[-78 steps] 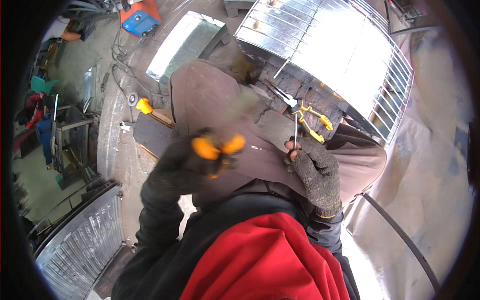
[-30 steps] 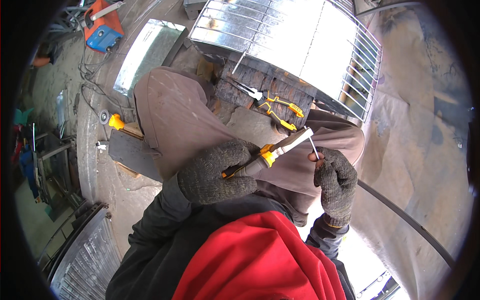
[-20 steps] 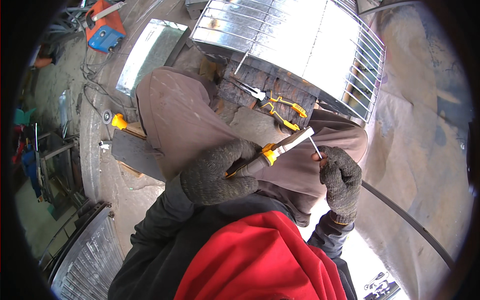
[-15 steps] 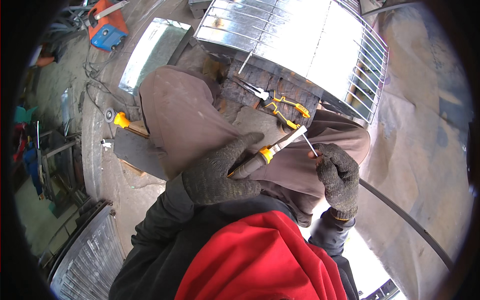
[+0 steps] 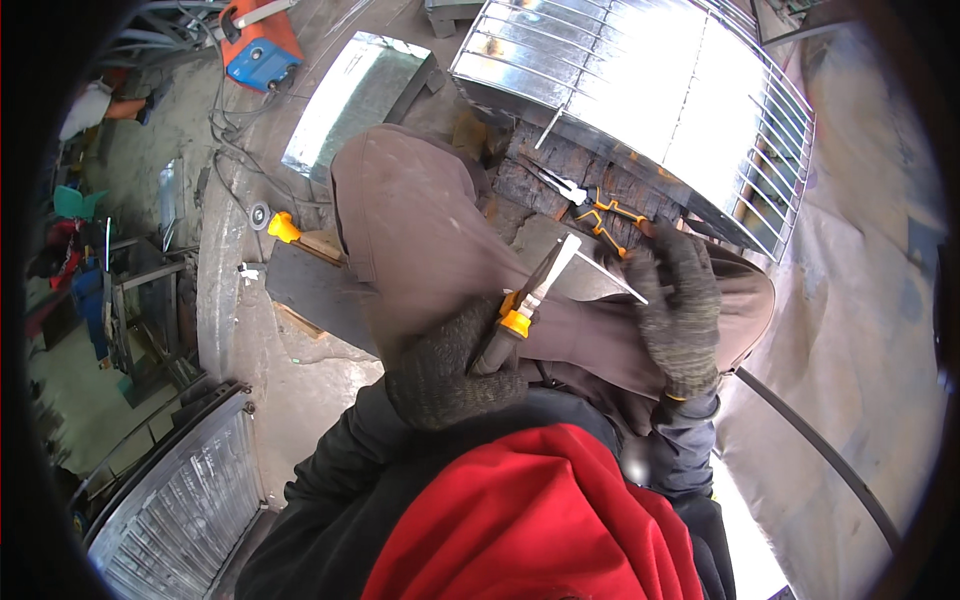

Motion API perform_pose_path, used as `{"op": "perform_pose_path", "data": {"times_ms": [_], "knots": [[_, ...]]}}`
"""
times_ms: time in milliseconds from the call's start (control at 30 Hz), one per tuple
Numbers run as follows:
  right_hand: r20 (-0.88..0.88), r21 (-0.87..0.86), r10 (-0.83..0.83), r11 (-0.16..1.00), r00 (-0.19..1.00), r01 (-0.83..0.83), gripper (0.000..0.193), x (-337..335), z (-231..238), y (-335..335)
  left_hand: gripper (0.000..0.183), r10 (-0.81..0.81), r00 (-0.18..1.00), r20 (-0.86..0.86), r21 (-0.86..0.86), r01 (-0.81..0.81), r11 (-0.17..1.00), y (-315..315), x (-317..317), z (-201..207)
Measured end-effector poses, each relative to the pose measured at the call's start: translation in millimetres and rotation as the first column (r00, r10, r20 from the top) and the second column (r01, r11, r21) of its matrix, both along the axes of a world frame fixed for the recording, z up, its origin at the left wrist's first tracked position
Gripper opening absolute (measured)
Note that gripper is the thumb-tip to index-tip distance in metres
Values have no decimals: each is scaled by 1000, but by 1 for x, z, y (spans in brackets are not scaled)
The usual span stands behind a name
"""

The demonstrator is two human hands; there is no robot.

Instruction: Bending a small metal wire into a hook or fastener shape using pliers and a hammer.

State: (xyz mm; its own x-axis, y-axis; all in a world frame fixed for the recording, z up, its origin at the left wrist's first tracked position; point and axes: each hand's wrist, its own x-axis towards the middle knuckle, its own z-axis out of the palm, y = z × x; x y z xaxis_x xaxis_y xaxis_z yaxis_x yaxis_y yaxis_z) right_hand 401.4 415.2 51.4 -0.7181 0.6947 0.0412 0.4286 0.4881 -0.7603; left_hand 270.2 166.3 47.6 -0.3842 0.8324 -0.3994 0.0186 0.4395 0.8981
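Observation:
My left hand [image 5: 445, 365], in a dark knitted glove, is closed round the grey handle of a welding electrode holder [image 5: 515, 322] with a yellow collar and pale metal jaws. A thin, light welding rod [image 5: 612, 277] sticks out from the jaw tip, slanting down to the right. My right hand [image 5: 685, 310], gloved alike and slightly blurred, is off the rod; its fingers are apart and seem empty. Bare fingertips show close to the yellow-and-black handles of the pliers [image 5: 570, 190]. Those pliers lie on a dark, charred-looking block [image 5: 540, 192] beyond my knees.
A shiny sheet-metal piece with a wire grille [image 5: 640, 80] rests past the block. Left of my leg lie an angle grinder [image 5: 275, 222] and a dark plate [image 5: 315, 298]. Farther off stand an orange-and-blue machine [image 5: 262, 50] with cables and a bent metal sheet [image 5: 350, 95].
My right hand has let go of the rod's end and moved up toward the pliers. The electrode holder in my left hand now points more steeply upward. The whole view has shifted.

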Motion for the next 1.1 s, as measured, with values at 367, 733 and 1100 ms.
{"op": "perform_pose_path", "data": {"times_ms": [367, 733, 1100], "knots": [[348, 447, 197, 825, 917, -347, 69, -30, -48, 16, 66, 125, 887, 445, 12, -145, 989, 2, -16, 14], [110, -361, -40, 929, 993, 77, 59, 55, 32, 6, 72, 258, 811, 525, -28, -287, 958, 17, -34, 30], [-58, -876, -412, 458, 909, 152, 46, 50, 29, -60, 54, 145, 982, 124, 185, -166, 969, 59, 7, 30]]}}
